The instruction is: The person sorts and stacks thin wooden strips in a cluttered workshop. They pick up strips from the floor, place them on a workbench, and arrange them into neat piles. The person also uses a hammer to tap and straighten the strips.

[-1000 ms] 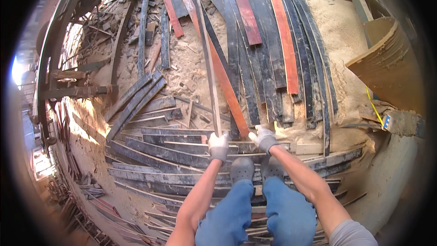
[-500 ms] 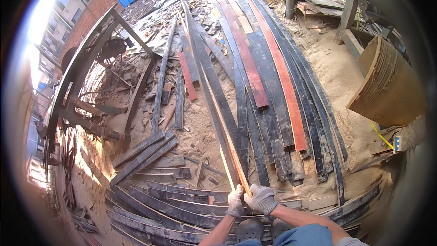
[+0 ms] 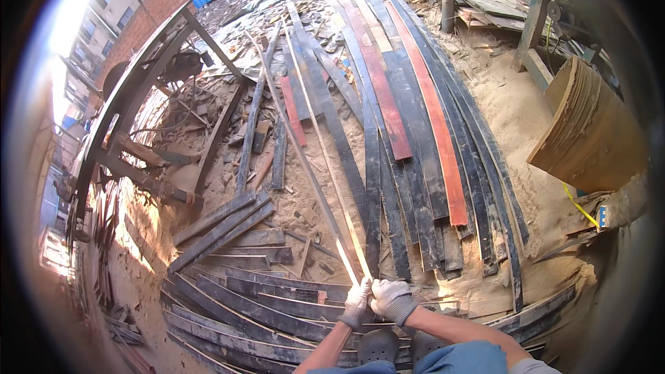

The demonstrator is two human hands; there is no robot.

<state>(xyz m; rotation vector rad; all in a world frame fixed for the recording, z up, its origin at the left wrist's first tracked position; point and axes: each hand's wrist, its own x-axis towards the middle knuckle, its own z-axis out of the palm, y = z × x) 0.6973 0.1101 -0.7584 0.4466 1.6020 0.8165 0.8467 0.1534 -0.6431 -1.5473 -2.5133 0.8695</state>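
Note:
In gloved hands low in the picture I hold two long, thin wooden strips by their near ends. My left hand (image 3: 355, 304), in a pale knitted glove, is closed round the left strip (image 3: 348, 259). Beside it, my right hand (image 3: 393, 300) is closed at the end of the right strip (image 3: 357, 240). The strips lean away from me and spread apart toward the far left. Behind them a wide dark plank (image 3: 338, 145) lies on the sandy ground. The gloved fingers hide the near ends of both strips.
Several dark planks and a red plank (image 3: 438, 145) lie lengthwise ahead. Short dark boards (image 3: 220, 235) are piled at left, more boards at my feet. A metal frame machine (image 3: 149, 62) stands left; a curved stack of sheets (image 3: 589, 131) and a post (image 3: 447, 0) stand right.
The strips' far parts have swung left and drawn apart from each other, uncovering the wide dark plank. Both hands remain almost in place, the right turned slightly.

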